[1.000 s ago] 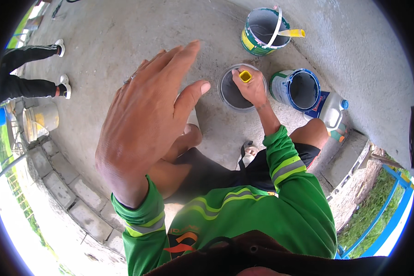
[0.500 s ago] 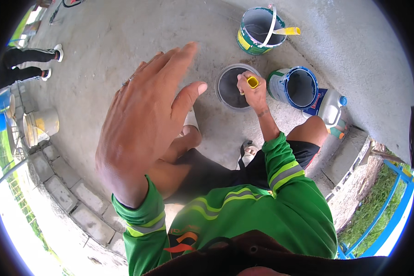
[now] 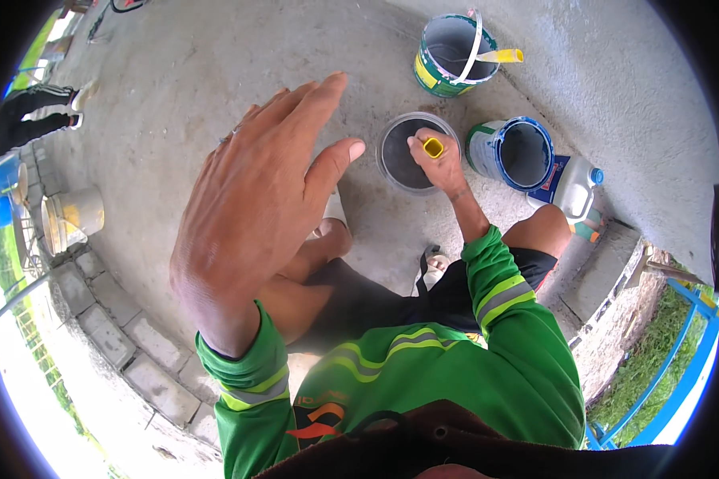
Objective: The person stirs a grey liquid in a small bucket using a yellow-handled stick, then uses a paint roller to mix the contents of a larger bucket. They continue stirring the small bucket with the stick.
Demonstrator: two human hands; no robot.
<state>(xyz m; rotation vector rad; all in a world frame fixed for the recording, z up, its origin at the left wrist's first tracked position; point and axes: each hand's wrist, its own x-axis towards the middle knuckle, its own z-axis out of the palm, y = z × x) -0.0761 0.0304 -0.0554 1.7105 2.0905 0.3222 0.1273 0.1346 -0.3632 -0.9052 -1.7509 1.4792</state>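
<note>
1. Your right hand point(image 3: 441, 166) is closed around a yellow handle point(image 3: 433, 148), gripped upright over the tub point(image 3: 381, 169), probably so its hidden lower end reaches the dark grey stuff point(image 3: 398, 150) inside.
2. That tub sits on the floor in front of you, seemingly placed for an easy downward reach.
3. Your left hand point(image 3: 252, 191) is raised near the camera, fingers straight and together, thumb apart; nothing shows in it, and I can't tell why it's lifted.
4. The bucket point(image 3: 428, 77), can point(image 3: 487, 150) and jug point(image 3: 577, 185) stand beyond and right of the tub, near the wall point(image 3: 615, 80), perhaps for handy access.
</note>
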